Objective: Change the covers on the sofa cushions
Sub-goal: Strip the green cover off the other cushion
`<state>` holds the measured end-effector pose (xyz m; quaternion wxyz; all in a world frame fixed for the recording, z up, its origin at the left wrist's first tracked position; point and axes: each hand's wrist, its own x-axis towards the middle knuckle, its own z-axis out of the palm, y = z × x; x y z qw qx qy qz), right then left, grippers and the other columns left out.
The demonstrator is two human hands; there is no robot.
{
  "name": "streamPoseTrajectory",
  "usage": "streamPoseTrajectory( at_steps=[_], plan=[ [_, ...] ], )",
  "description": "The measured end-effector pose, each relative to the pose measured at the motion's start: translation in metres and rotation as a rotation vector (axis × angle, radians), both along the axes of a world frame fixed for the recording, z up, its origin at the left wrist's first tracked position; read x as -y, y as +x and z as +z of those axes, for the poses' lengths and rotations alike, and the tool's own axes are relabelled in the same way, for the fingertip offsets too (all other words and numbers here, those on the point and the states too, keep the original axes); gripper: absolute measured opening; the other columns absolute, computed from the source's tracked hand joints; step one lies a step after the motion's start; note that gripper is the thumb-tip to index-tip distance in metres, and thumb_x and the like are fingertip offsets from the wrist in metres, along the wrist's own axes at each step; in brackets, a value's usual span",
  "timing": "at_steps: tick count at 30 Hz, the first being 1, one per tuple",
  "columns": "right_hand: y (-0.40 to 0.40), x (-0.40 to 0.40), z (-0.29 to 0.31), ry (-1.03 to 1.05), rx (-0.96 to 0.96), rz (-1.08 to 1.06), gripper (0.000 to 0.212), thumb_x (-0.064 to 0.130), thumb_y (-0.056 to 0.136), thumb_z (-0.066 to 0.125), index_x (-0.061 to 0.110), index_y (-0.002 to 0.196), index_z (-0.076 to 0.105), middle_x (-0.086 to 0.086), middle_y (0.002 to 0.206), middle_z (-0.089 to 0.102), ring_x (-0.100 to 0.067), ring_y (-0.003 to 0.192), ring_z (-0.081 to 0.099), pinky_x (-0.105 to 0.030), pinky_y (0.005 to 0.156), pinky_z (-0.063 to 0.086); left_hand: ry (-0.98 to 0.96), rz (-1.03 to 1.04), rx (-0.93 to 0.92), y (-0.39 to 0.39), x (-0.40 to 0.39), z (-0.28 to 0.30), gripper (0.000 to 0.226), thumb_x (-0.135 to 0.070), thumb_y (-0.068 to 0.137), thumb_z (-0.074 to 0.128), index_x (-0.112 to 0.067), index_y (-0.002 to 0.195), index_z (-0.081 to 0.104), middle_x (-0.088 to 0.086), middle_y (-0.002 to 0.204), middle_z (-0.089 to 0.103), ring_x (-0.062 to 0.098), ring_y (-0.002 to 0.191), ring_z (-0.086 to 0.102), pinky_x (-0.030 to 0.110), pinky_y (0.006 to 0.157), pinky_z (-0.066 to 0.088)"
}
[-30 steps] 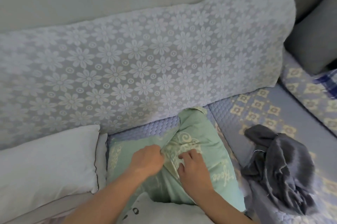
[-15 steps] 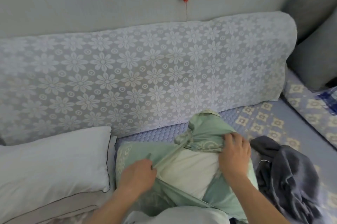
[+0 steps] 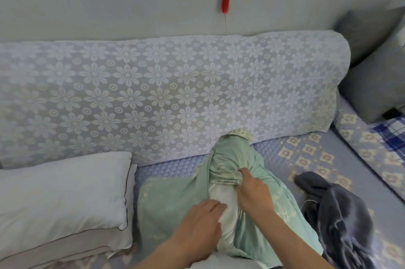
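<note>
Cushion: pale cushion [image 3: 221,200] lay mid-seat on the sofa [image 3: 166,165], half inside its green cover [image 3: 173,200].
Right hand [image 3: 252,194]: fingers pinched the cover's bunched edge.
Left hand [image 3: 201,225]: fingers straight, pressed flat on the cushion.
Left edge: white pillow [image 3: 61,194].
Right: dark cloth [image 3: 337,214].

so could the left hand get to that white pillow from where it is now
Probably yes: the left hand rests on the cushion insert, and the white pillow lies just to its left with nothing between them.
</note>
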<state>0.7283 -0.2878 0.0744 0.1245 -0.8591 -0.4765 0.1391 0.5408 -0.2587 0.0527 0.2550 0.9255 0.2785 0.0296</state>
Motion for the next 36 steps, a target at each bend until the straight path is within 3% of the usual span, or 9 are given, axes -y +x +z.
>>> streamPoseTrajectory(
  at_steps=[5, 10, 14, 17, 21, 27, 31, 33, 36],
  plan=[
    [-0.015, 0.003, 0.012, 0.049, -0.031, 0.087, 0.032, 0.014, 0.094, 0.049, 0.017, 0.125, 0.049, -0.01, 0.097, 0.07, -0.034, 0.092, 0.066, -0.037, 0.068, 0.038, 0.015, 0.076, -0.044, 0.004, -0.01, -0.005, 0.069, -0.021, 0.094, 0.038, -0.019, 0.16, 0.019, -0.001, 0.166, 0.019, 0.016, 0.151, 0.019, 0.028, 0.123, 0.015],
    [-0.037, 0.011, 0.018, 0.124, -0.106, 0.127, 0.006, 0.019, 0.092, 0.052, 0.017, 0.095, 0.047, -0.008, 0.091, 0.067, -0.034, 0.087, 0.063, -0.034, 0.064, 0.032, -0.04, 0.276, -0.09, 0.019, -0.006, -0.003, 0.059, -0.05, 0.094, 0.03, -0.02, 0.144, 0.039, 0.003, 0.137, 0.051, 0.025, 0.126, 0.053, 0.038, 0.102, 0.043],
    [-0.043, 0.013, 0.018, 0.118, -0.097, 0.121, 0.02, 0.031, 0.097, 0.054, 0.019, 0.087, 0.042, -0.008, 0.089, 0.066, -0.034, 0.084, 0.062, -0.035, 0.063, 0.031, 0.022, 0.307, -0.202, 0.022, -0.012, -0.005, 0.032, -0.041, 0.101, 0.038, -0.02, 0.114, 0.058, 0.01, 0.112, 0.071, 0.035, 0.104, 0.067, 0.041, 0.083, 0.05],
    [-0.03, 0.013, 0.019, 0.045, -0.037, 0.104, 0.004, 0.019, 0.094, 0.051, 0.018, 0.093, 0.048, -0.011, 0.096, 0.067, -0.036, 0.092, 0.064, -0.038, 0.069, 0.04, 0.083, 0.212, -0.261, 0.016, -0.014, -0.005, 0.029, -0.034, 0.103, 0.036, -0.017, 0.111, 0.059, 0.013, 0.109, 0.07, 0.038, 0.103, 0.066, 0.042, 0.08, 0.048],
    [0.031, -0.002, 0.012, -0.138, -0.059, -0.134, 0.027, 0.01, 0.091, 0.043, 0.015, 0.112, 0.06, -0.013, 0.114, 0.066, -0.035, 0.11, 0.061, -0.037, 0.087, 0.047, 0.092, 0.111, -0.336, -0.001, 0.0, 0.002, 0.026, -0.032, 0.104, 0.036, -0.018, 0.113, 0.056, 0.013, 0.115, 0.067, 0.037, 0.107, 0.062, 0.04, 0.082, 0.046],
    [0.08, -0.03, 0.015, -0.122, -0.181, -0.309, 0.018, 0.002, 0.087, 0.045, 0.016, 0.081, 0.056, -0.011, 0.092, 0.06, -0.034, 0.1, 0.061, -0.033, 0.074, 0.04, 0.085, 0.109, -0.29, -0.014, 0.011, 0.025, 0.031, -0.039, 0.106, 0.033, -0.019, 0.112, 0.055, 0.011, 0.116, 0.066, 0.037, 0.107, 0.061, 0.037, 0.076, 0.039],
    [0.019, -0.027, 0.013, 0.078, -0.195, -0.126, 0.035, 0.004, 0.091, 0.048, 0.02, 0.119, 0.059, -0.011, 0.105, 0.07, -0.033, 0.102, 0.063, -0.035, 0.078, 0.044, 0.036, 0.269, -0.194, -0.026, -0.005, 0.026, 0.029, -0.041, 0.105, 0.036, -0.02, 0.095, 0.053, 0.006, 0.108, 0.068, 0.031, 0.103, 0.062, 0.036, 0.079, 0.043],
    [-0.015, -0.017, 0.008, 0.109, -0.304, 0.037, 0.03, 0.017, 0.09, 0.061, 0.022, 0.119, 0.058, -0.005, 0.105, 0.071, -0.03, 0.097, 0.066, -0.035, 0.079, 0.046, -0.006, 0.282, -0.094, -0.023, -0.012, 0.026, 0.027, -0.039, 0.103, 0.041, -0.022, 0.084, 0.047, 0.0, 0.101, 0.062, 0.025, 0.101, 0.059, 0.034, 0.074, 0.037],
    [-0.029, -0.009, 0.001, 0.0, -0.124, 0.252, 0.039, 0.044, 0.084, 0.07, 0.026, 0.113, 0.051, 0.002, 0.091, 0.069, -0.024, 0.082, 0.066, -0.036, 0.069, 0.05, -0.025, 0.224, -0.046, -0.023, -0.014, 0.022, 0.025, -0.036, 0.103, 0.045, -0.02, 0.085, 0.054, -0.004, 0.103, 0.052, 0.018, 0.104, 0.052, 0.031, 0.077, 0.035]
  ],
)
